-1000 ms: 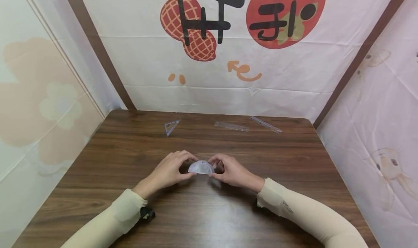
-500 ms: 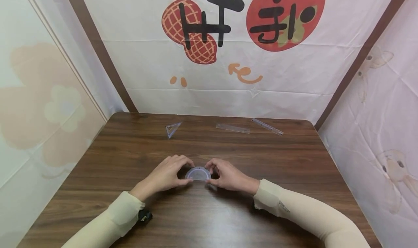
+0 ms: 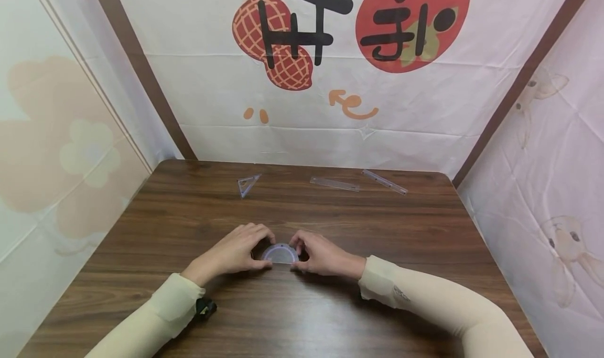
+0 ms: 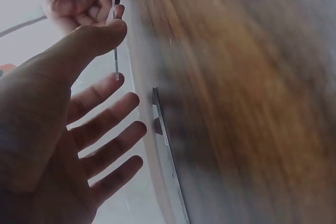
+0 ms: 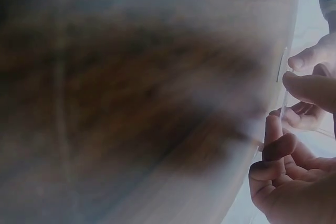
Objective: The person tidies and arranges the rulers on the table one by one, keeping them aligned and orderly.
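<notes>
A clear half-round protractor with bluish markings is held between both hands, its straight edge towards me. My left hand pinches its left end between thumb and index finger. In the left wrist view the protractor shows edge-on as a thin strip, and the other left fingers spread apart below it. At the right end, my right hand pinches the protractor with thumb and fingertips. From the right wrist view, the right fingers look curled next to the edge-on protractor.
Along the far side of the brown wooden table lie a small set square, a clear ruler and a second, bluish ruler. Printed cloth hangs behind the table and at both sides.
Both hands have moved a little left and nearer to me with the protractor. Its face shows more fully from above now. The set square and rulers stay where they were.
</notes>
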A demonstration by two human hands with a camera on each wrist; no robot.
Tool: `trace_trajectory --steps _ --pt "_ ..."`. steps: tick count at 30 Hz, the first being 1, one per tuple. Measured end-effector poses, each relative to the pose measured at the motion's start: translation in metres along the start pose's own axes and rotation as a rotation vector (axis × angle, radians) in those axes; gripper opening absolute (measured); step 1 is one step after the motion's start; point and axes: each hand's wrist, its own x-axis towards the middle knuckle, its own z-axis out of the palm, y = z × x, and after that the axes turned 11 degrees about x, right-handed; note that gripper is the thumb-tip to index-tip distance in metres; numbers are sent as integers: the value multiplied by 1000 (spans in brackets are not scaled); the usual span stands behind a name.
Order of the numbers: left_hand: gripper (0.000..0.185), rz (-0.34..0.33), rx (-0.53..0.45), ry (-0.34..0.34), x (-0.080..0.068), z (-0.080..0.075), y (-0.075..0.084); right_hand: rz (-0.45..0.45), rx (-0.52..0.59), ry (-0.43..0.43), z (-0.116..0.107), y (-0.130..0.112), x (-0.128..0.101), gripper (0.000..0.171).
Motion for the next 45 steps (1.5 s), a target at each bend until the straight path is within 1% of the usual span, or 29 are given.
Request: trace_trajectory --steps 9,14,24,32,40,45 --pt "47 1 -29 -21 -1 -1 -5 -32 -22 -20 5 1 5 42" --pt "46 -4 -37 -34 -2 0 -5 -19 -33 -29 6 -2 6 42" --pt "46 1 -26 -29 -3 4 -7 10 -35 -38 7 -4 7 41" --pt "42 17 -27 -19 -2 5 -8 -3 -76 -42 7 -3 8 41" --pt "41 8 -39 -40 -3 6 -8 2 -78 -47 8 -1 9 41" --pt "42 2 -42 -52 -1 5 -8 0 -54 -45 7 -2 10 42"
